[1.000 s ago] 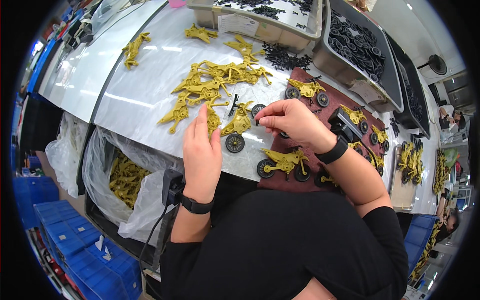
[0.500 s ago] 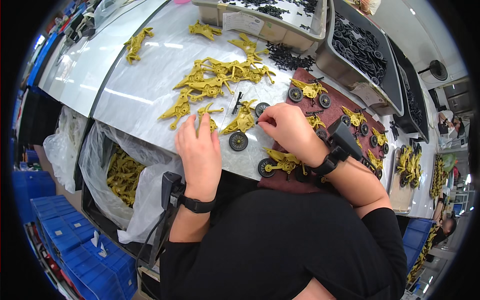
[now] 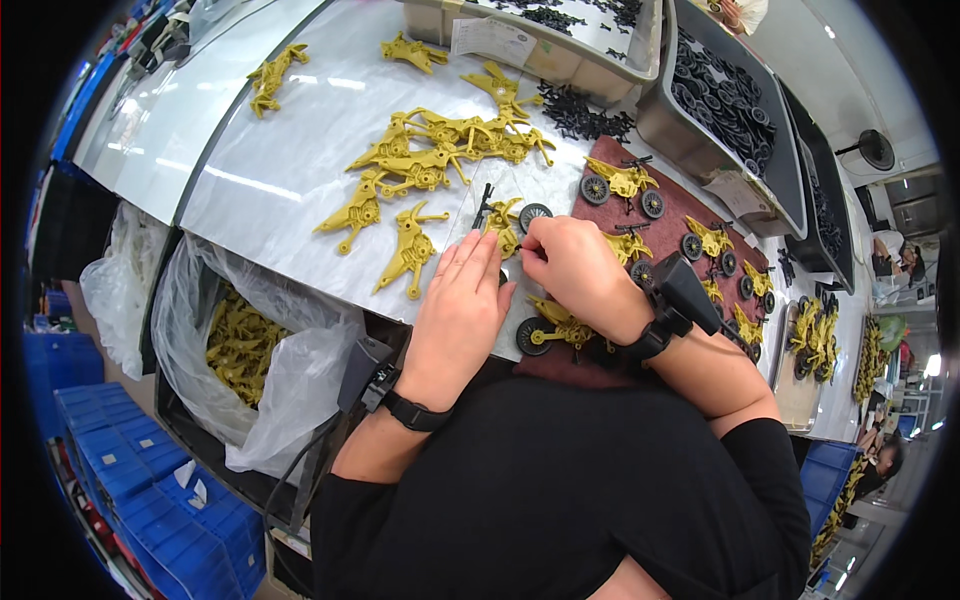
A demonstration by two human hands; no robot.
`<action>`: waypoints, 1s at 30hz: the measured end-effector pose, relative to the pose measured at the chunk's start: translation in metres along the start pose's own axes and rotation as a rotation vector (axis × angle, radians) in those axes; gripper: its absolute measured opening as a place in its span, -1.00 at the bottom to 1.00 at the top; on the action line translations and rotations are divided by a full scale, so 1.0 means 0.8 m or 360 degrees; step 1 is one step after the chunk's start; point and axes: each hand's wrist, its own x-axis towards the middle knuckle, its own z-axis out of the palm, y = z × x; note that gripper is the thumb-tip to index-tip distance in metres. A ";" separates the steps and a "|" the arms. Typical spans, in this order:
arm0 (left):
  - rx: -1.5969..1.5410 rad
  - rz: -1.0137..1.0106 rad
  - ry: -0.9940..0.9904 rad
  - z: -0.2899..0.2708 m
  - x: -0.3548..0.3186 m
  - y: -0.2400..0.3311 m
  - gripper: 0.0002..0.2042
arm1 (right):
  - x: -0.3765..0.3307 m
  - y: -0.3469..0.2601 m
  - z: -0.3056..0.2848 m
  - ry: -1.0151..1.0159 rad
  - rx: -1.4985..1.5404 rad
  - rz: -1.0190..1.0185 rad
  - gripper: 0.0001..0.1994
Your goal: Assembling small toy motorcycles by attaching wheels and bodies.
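Observation:
My left hand (image 3: 458, 300) lies with fingers stretched out over a yellow toy motorcycle body (image 3: 506, 232), hiding its lower part. A black spoked wheel (image 3: 535, 216) sits at that body's right end, and a black handlebar piece (image 3: 485, 204) stands beside its upper left. My right hand (image 3: 578, 268) is closed in a pinch against the body's right side. Its fingertips grip a small dark piece, mostly hidden. Left of my left hand lies a loose yellow body (image 3: 408, 252), touched by neither hand.
More yellow bodies (image 3: 420, 160) are heaped beyond my hands. Wheeled toy motorcycles (image 3: 620, 180) rest on a reddish cloth (image 3: 672, 228) at right. Grey bins hold black wheels (image 3: 725, 105) and small black parts (image 3: 555, 18). A plastic-lined bin (image 3: 185, 335) of yellow parts stands at left.
My left hand has moved right, from the loose yellow body onto the wheeled one, covering its lower wheel. The loose body now shows fully. My right hand stays pinched, slightly lower and farther right.

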 end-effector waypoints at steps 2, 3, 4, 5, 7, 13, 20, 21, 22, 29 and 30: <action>-0.0016 -0.0001 -0.0009 0.000 0.000 -0.001 -0.62 | -0.001 -0.002 -0.002 -0.0018 -0.0023 0.0005 -0.87; -0.0018 0.0007 -0.0024 -0.001 0.002 -0.001 -0.63 | -0.002 -0.003 -0.003 -0.0031 -0.0046 0.0011 -0.88; -0.0020 0.0014 -0.0039 -0.002 0.003 -0.002 -0.63 | -0.003 -0.004 -0.002 -0.0037 -0.0046 0.0007 -0.88; -0.0019 0.0008 -0.0037 -0.003 0.004 -0.002 -0.63 | -0.005 -0.005 -0.001 -0.0032 -0.0072 -0.0047 -0.88; -0.0024 0.0019 -0.0076 -0.005 0.004 -0.001 -0.64 | -0.007 -0.005 0.000 -0.0031 -0.0100 -0.0098 -0.87; -0.0023 0.0006 -0.0049 -0.003 0.004 -0.001 -0.65 | -0.007 -0.005 0.005 -0.0048 -0.0130 -0.0021 -0.88; -0.0061 -0.0018 -0.0045 0.002 0.006 -0.002 -0.67 | -0.003 -0.003 0.006 -0.0054 -0.0183 -0.0070 -0.88; -0.0069 -0.0021 -0.0047 0.001 0.007 -0.001 -0.67 | -0.002 -0.003 0.007 -0.0048 -0.0182 -0.0046 -0.88; -0.0078 -0.0025 -0.0050 0.000 0.007 -0.001 -0.67 | -0.001 -0.002 0.008 -0.0055 -0.0184 -0.0047 -0.88; -0.0055 -0.0052 -0.0058 0.003 0.004 -0.002 -0.66 | 0.016 -0.005 0.004 -0.0085 0.0114 0.0186 -0.89; -0.0032 -0.0040 -0.0050 0.002 0.005 -0.001 -0.66 | 0.017 -0.005 0.003 -0.0114 0.0190 0.0313 -0.89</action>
